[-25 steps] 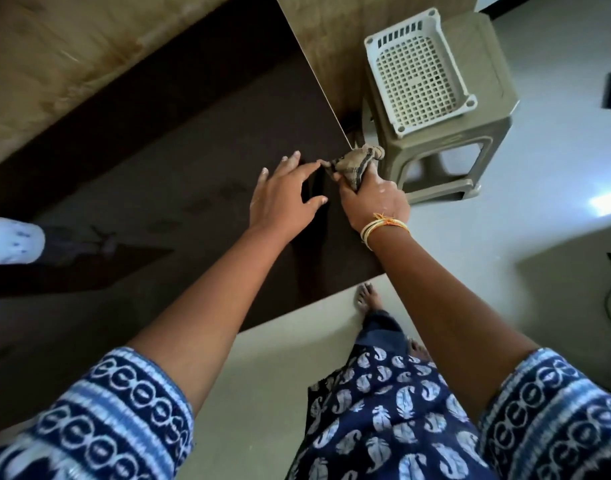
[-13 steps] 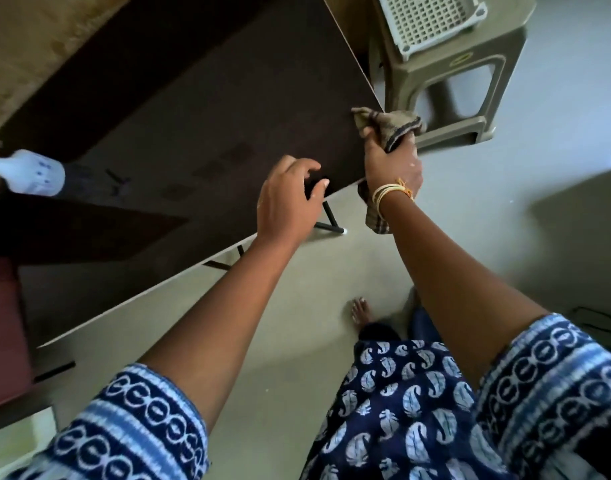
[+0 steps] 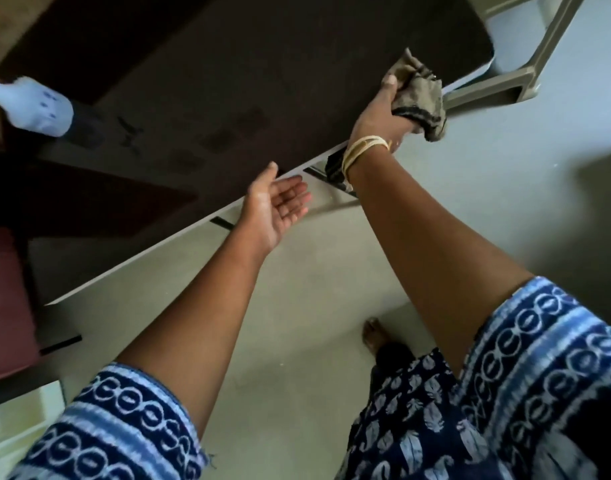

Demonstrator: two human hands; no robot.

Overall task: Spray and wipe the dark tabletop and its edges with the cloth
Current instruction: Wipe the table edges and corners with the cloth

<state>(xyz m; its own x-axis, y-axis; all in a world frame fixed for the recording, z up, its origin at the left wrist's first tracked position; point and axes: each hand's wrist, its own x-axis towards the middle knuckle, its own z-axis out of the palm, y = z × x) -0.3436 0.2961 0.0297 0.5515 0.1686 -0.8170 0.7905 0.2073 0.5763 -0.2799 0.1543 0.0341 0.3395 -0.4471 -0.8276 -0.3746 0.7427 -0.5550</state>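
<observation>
Gripping the cloth (image 3: 420,98) at the counter (image 3: 262,81) front edge, the right hand (image 3: 380,116) has moved from the corner; the left hand (image 3: 280,202) has lifted off, fingers apart, so edge wiping continues.

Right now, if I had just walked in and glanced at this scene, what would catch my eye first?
Probably the right hand gripping a crumpled brownish cloth at the near edge of the dark tabletop, close to its rounded corner. Next, the left hand, open with the palm turned up, just off that same edge. At far left, a white spray bottle stands out brightly against the dark top.
</observation>
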